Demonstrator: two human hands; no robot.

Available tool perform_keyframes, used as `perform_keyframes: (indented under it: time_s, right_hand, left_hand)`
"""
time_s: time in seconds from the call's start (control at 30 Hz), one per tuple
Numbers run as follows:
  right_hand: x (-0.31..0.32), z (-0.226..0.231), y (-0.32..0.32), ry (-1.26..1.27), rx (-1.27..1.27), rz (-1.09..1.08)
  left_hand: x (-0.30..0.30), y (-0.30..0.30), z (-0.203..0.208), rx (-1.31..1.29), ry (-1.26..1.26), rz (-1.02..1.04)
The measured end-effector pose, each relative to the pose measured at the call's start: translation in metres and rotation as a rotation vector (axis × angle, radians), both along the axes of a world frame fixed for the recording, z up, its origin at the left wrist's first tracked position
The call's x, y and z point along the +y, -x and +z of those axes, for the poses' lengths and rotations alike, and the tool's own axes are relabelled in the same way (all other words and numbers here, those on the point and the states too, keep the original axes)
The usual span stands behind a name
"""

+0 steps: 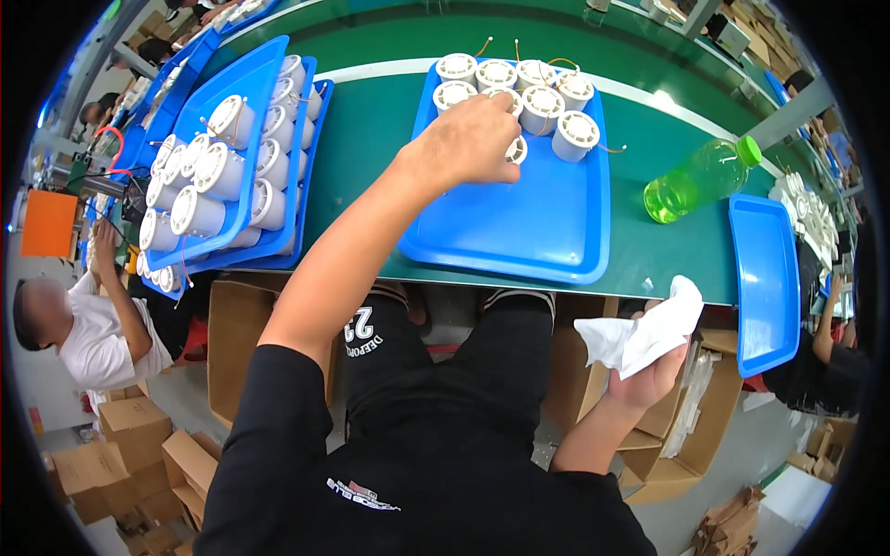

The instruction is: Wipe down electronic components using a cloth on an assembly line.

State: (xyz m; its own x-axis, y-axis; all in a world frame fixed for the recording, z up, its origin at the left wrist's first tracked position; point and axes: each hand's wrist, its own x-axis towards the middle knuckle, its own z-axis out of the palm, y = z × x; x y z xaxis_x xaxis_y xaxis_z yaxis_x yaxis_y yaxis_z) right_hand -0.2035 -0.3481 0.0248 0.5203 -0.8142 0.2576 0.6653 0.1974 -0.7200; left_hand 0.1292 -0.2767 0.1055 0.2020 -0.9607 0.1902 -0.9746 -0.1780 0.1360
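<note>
My left hand (468,139) reaches over a blue tray (519,236), its fingers curled down and thumb bent round a white plastic cylinder (517,150), mostly hidden under the palm. Several like cylinders with slotted round tops, such as one white cylinder (576,135) at the group's right edge, stand at the tray's far end; thin wires stick out from some. Off the table's near edge, at the right, my right hand (654,375) is closed on a crumpled white wiping cloth (649,329), held up above the fingers.
Stacked blue trays (295,199) loaded with white cylinders stand on the left. A bottle of green liquid (695,183) lies tilted on the green table (357,139). Another blue tray (765,287) juts past the right edge. Cardboard boxes (236,343) sit below; a seated person (107,338) works at left.
</note>
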Motion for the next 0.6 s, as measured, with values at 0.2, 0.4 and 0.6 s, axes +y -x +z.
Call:
perform_keyframes:
  time_s: [0.2,0.4,0.6]
  right_hand:
    - [-0.006,-0.002,0.004,-0.018,0.024,-0.022]
    - [0.002,-0.001,-0.015,-0.128,-0.019,0.018]
    - [0.015,0.009,-0.025,-0.125,0.055,0.009]
  left_hand:
    - [0.003,-0.014,0.006,-0.048,0.129,0.027]
    - [0.089,-0.018,0.051,-0.039,0.269,0.120]
    - [0.190,-0.013,0.127,-0.097,0.287,0.119]
